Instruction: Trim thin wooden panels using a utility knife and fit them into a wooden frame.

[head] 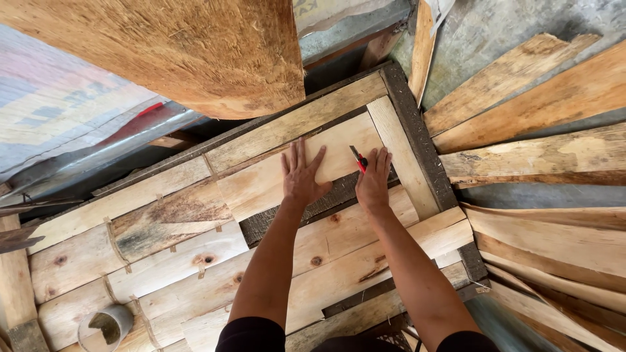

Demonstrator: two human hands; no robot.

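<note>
My left hand [301, 173] lies flat, fingers spread, on a pale thin wood sheet [261, 184] that rests across a frame of rough planks. Just to the right of it, my right hand [373, 180] grips a red utility knife [358, 158], its tip touching the sheet near that sheet's right end. A lighter upright plank [401, 155] borders the sheet on the right. A dark strip [329, 199] shows below the sheet, between my wrists.
A large curved sheet of rough veneer [195, 52] hangs over the top left. Several loose planks and veneer strips [541, 163] fan out on the right. A grey pipe end [106, 326] sits at the bottom left. Knotty boards [195, 261] fill the work surface.
</note>
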